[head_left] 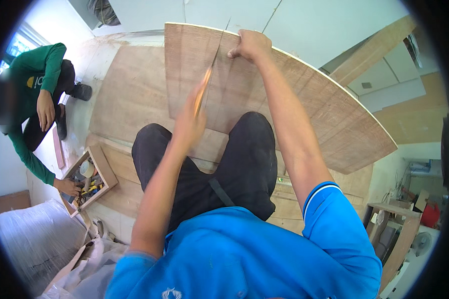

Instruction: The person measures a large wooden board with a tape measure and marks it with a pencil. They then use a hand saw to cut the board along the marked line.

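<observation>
My left hand [189, 127], slightly blurred, is closed round the orange handle of a handsaw [203, 92]. Its thin blade, seen nearly edge-on, crosses the far edge of a brown plywood board [304, 99]. A faint line runs down the board's face beside the saw. To the right of the blade, my right hand [254, 46] grips the same far edge, thumb on the face and fingers over the edge, their tips hidden. The board lies partly over my knees and slants down to the right.
Another plywood sheet [124, 89] lies beneath on the floor. At left, a person in green [35, 89] crouches with one hand in a wooden tool box [105, 172]. A plastic-wrapped bundle [40, 244] sits lower left. A wooden frame [399, 249] stands at right.
</observation>
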{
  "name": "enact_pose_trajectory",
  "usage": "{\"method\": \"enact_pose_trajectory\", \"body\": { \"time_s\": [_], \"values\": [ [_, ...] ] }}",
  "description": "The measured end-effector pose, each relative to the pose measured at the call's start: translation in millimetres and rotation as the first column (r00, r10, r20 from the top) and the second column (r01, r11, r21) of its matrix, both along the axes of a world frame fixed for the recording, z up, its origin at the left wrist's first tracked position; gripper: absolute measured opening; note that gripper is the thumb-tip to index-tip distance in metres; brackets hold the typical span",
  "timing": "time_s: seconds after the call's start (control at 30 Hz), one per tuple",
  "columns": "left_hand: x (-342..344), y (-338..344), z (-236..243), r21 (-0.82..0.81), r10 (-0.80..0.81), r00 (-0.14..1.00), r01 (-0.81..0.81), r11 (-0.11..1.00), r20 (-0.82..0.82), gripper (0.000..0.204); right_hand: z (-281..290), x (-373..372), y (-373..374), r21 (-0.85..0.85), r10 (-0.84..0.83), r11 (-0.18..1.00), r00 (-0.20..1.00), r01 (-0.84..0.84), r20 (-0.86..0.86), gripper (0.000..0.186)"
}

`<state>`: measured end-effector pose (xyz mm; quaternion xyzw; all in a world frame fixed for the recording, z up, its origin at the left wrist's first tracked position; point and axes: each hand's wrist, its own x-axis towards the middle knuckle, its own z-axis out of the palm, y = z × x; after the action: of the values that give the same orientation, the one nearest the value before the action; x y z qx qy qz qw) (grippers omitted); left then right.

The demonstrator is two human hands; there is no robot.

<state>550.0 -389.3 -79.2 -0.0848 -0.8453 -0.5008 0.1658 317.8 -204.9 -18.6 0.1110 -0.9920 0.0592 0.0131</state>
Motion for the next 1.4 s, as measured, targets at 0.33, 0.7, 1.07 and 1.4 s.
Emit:
{"method": "enact_pose_trajectory", "body": {
  "time_s": [0.33,0.7,1.07,1.4],
  "values": [
    [116,-14,60,0.071,-0.055,0.945,0.034,0.997,0.321,0.070,-4,-14,14,0.049,-0.054,0.997,0.996,0.051,0.068,0.066],
    [-16,10,-18,-0.015,0.013,0.996,-0.014,1.000,-0.085,0.075,10,-17,-1,0.031,0.047,0.998,0.996,-0.049,0.077,0.063],
    [-64,16,1,0.122,0.058,0.980,-0.082,0.989,0.189,0.072,16,-5,-20,0.038,0.048,0.998,0.996,-0.051,0.078,0.063],
    [114,-11,34,0.080,-0.034,0.927,0.005,0.997,0.373,0.071,-2,-14,17,0.015,-0.037,0.999,0.994,0.035,0.103,0.066]
  ]
}}
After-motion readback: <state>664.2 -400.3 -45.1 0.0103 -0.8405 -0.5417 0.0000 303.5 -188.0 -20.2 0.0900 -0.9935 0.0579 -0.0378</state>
